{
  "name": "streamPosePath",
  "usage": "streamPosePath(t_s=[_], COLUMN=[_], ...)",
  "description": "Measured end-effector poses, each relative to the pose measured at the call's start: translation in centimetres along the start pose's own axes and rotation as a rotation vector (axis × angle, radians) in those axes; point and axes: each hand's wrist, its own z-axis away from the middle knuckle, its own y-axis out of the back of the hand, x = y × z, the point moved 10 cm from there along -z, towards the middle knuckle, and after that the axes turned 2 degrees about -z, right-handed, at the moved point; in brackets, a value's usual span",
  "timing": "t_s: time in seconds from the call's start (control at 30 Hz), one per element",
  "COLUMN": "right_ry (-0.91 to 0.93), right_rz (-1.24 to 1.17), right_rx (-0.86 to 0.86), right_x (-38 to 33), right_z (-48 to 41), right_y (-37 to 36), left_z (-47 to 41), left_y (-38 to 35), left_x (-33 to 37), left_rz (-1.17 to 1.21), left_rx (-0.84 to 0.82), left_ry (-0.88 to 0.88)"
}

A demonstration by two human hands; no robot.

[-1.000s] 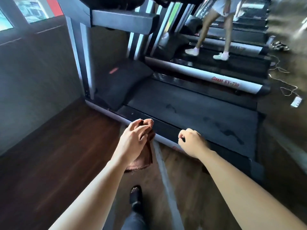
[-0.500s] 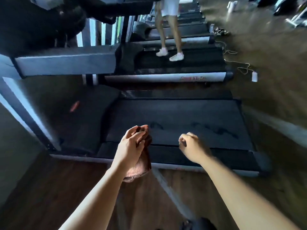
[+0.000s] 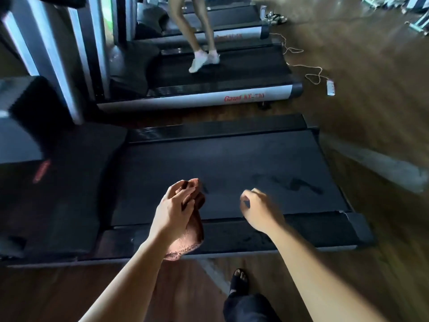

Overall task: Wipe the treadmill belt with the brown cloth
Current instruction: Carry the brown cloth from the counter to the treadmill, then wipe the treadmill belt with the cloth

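The black treadmill belt (image 3: 232,168) lies across the middle of the head view, with dark smudges on its right half. My left hand (image 3: 173,214) grips the bunched brown cloth (image 3: 192,238), which hangs above the belt's near edge and the near side rail (image 3: 290,233). My right hand (image 3: 257,210) hovers to the right of it over the near edge of the belt, fingers loosely curled and holding nothing.
The treadmill's dark motor cover (image 3: 58,182) and grey uprights (image 3: 46,54) stand at the left. A person walks on the second treadmill (image 3: 209,98) behind. A white cable with a plug strip (image 3: 330,87) lies on the wooden floor at right. My foot (image 3: 240,281) stands below the rail.
The view has swung to face the belt side-on and moved closer. Both hands now reach over the belt's near edge instead of short of the side rail; the cloth stays in my left hand.
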Motion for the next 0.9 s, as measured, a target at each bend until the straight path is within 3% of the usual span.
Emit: streamPosePath(t_s=[0.23,0.47,0.9], right_ry=[-0.094,-0.100,0.055], right_rz=[-0.084,-0.111,-0.015], right_rx=[0.024,0.061,0.192], right_x=[3.2,6.1,7.1], right_z=[-7.6,-12.5,-20.1], right_y=[-6.2,-17.0,-36.1], left_z=[-7.3,-11.1,-16.4], left_y=[-5.7,-13.9,-22.9], left_x=[-5.1,-14.3,-32.5], left_rz=[0.014,-0.010,-0.010], left_rx=[-0.024,-0.042,0.087], left_ry=[0.042,0.034,-0.027])
